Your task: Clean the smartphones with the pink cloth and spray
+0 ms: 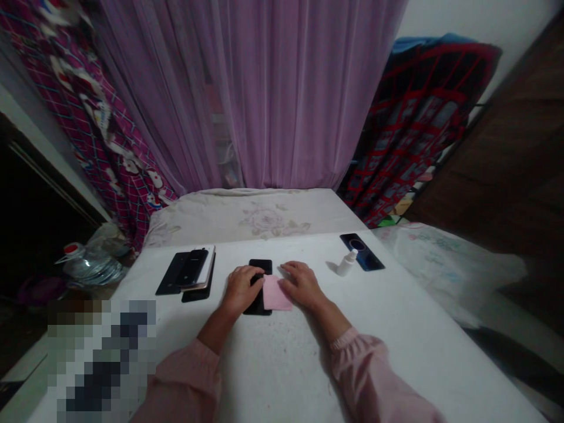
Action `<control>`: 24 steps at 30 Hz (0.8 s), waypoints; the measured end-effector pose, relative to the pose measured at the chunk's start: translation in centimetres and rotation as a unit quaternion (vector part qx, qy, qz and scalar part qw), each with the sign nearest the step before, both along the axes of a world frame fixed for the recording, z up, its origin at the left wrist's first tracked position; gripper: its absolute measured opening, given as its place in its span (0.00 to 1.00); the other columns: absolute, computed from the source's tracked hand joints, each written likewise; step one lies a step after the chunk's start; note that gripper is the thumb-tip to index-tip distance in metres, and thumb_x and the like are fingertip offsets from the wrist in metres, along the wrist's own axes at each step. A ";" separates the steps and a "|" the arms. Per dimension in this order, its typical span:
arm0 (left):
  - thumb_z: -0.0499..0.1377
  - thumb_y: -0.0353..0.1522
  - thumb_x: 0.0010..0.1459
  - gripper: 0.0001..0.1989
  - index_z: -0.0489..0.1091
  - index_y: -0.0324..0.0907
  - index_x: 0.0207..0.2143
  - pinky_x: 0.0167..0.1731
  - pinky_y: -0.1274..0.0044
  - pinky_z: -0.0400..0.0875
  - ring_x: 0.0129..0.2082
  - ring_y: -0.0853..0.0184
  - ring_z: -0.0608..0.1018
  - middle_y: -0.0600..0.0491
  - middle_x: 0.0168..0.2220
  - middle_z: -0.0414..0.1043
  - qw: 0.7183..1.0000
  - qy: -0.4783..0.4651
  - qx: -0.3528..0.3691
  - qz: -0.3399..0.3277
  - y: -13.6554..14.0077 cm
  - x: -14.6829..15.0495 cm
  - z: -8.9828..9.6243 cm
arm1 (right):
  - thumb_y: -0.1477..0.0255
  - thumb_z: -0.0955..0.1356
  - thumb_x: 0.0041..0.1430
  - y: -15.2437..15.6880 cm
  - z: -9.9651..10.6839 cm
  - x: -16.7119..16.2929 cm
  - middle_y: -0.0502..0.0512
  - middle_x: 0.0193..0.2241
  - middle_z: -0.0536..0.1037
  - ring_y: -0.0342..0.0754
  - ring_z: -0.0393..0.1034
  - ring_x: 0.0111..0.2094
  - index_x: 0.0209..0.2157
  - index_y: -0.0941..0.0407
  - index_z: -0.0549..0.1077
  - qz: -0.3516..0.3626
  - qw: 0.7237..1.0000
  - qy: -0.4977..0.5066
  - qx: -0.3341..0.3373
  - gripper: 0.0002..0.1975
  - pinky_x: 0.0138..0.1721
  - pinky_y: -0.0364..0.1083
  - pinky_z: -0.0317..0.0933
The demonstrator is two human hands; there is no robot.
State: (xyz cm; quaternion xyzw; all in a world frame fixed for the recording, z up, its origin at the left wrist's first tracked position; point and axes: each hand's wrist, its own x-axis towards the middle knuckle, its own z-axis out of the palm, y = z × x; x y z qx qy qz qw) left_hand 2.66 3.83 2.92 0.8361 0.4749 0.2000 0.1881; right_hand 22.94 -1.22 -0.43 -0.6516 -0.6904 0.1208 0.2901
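Observation:
A black smartphone (259, 309) lies on the white-covered table, and a square pink cloth (278, 295) covers part of its right side. My left hand (241, 288) rests over the phone's left side, fingers stretched across it and apart from the thumb, whose tip is by the cloth's left edge. On the other side, my right hand (303, 284) lies with thumb and fingers apart, the thumb touching the cloth's right edge. Its fingertips are near the cloth's upper corner. Right of that hand stands a small white bottle (346, 264) with a narrow top.
Several stacked phones and a dark tablet-like device (168, 281) lie at the left. A dark blue phone (369, 258) is behind the bottle. Purple curtains (291, 94) hang beyond the table (282, 364). A large water bottle (90, 264) is off its left side.

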 end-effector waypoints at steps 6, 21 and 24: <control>0.61 0.39 0.56 0.09 0.76 0.48 0.38 0.47 0.65 0.60 0.45 0.56 0.72 0.51 0.40 0.75 0.995 0.100 0.004 0.015 0.7 0.9 0.4 | 0.68 0.70 0.54 0.2 0.1 -0.1 0.59 0.53 0.70 0.57 0.61 0.55 0.45 0.49 0.77 0.022 0.998 -0.061 -0.022 0.15 0.52 0.58 0.54; 0.56 0.31 0.61 0.05 0.72 0.47 0.34 0.45 0.70 0.59 0.41 0.64 0.75 0.57 0.35 0.77 0.987 -0.006 0.045 -0.154 -0.6 -0.4 0.4 | 0.73 0.71 0.49 -0.5 -0.7 0.2 0.61 0.55 0.69 0.57 0.61 0.56 0.55 0.52 0.69 0.088 0.994 -0.008 0.066 0.28 0.54 0.57 0.57; 0.53 0.30 0.63 0.07 0.71 0.46 0.36 0.46 0.69 0.59 0.41 0.64 0.74 0.56 0.35 0.77 0.980 -0.022 0.083 -0.181 -1.2 -0.7 0.0 | 0.73 0.69 0.52 -0.8 -0.6 0.1 0.60 0.54 0.71 0.55 0.64 0.54 0.53 0.52 0.70 0.098 0.988 -0.012 0.115 0.25 0.52 0.56 0.58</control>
